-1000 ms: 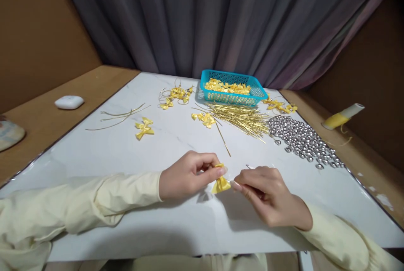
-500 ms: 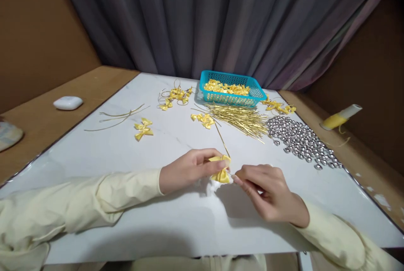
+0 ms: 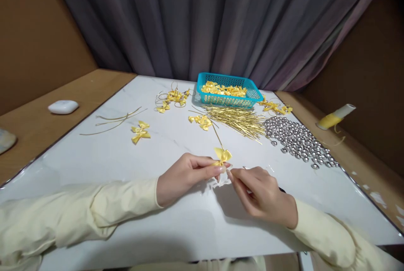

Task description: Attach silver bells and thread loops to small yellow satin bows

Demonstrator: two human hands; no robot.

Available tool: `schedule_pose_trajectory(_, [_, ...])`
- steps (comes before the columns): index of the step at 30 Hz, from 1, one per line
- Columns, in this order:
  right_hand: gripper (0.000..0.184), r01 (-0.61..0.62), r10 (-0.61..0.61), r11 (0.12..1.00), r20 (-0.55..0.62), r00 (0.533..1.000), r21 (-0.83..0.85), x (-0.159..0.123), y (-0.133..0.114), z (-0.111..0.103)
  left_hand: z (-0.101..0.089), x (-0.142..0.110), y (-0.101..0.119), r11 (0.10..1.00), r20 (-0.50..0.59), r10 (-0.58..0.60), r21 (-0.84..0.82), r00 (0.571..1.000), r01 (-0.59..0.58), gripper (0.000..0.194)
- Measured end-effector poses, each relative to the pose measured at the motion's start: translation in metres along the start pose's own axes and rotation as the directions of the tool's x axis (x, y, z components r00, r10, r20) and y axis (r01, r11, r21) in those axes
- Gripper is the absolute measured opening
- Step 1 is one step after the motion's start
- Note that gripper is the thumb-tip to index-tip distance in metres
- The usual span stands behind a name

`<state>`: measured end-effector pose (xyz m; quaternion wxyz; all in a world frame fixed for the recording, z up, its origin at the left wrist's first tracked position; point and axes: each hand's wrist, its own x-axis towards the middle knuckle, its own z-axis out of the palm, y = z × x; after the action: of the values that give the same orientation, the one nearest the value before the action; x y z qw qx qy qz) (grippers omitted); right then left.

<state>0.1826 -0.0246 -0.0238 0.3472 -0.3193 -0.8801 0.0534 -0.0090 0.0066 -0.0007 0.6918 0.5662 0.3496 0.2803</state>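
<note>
My left hand pinches a yellow satin ribbon bow between thumb and fingers, low over the white table. Close by on the right, my right hand has thumb and forefinger pressed together at the bow's lower edge. What those fingertips hold is too small to make out. A gold twist tie runs up from behind the bow; whether it is joined to it I cannot tell. Beyond lie a few loose yellow bows, and another little group of bows sits farther left.
Behind stands a blue basket of yellow bows. In front of it lies a pile of gold twist ties, with many silver beads at right. A yellow thread spool and a white case rest on the side ledges.
The bow has turned in my left fingers, one loop now pointing up. My right hand has come slightly left, its fingertips nearer the bow. The whole view has shifted a little.
</note>
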Motion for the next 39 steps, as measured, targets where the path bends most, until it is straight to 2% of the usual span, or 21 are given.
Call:
schedule_pose_trajectory(8, [0.014,-0.105,0.1,0.991,0.059,0.993,0.086,0.005,-0.004,-0.002,0.002,-0.001,0.001,1.0,-0.038,0.017,-0.019,0.999,-0.018,0.029])
schedule_pose_trajectory(12, [0.014,-0.156,0.142,0.979,0.112,0.984,0.132,0.004,-0.005,-0.001,0.001,-0.001,0.003,0.997,-0.036,0.036,0.074,0.999,-0.033,0.027])
schedule_pose_trajectory(15, [0.013,-0.186,0.166,0.972,0.137,0.977,0.144,0.002,-0.004,0.0,0.0,-0.002,0.004,0.976,-0.031,0.077,0.205,0.997,-0.069,0.026])
schedule_pose_trajectory(19, [0.012,-0.171,0.151,0.976,0.148,0.977,0.132,0.003,-0.001,0.0,0.0,-0.003,0.003,0.878,-0.018,0.207,0.444,0.978,-0.178,0.031])
schedule_pose_trajectory(24, [0.015,-0.171,0.147,0.976,0.175,0.973,0.134,0.004,-0.002,-0.001,-0.001,-0.004,0.001,0.708,0.084,0.336,0.634,0.938,-0.31,0.031])
schedule_pose_trajectory(30, [0.016,-0.195,0.156,0.966,0.215,0.964,0.173,0.006,-0.005,-0.003,0.002,-0.006,-0.002,0.546,0.138,0.45,0.739,0.882,-0.394,0.025])
schedule_pose_trajectory(39, [0.019,-0.305,0.234,0.915,0.272,0.934,0.262,0.011,-0.009,-0.004,0.002,-0.006,-0.007,0.464,0.179,0.491,0.775,0.852,-0.43,0.023])
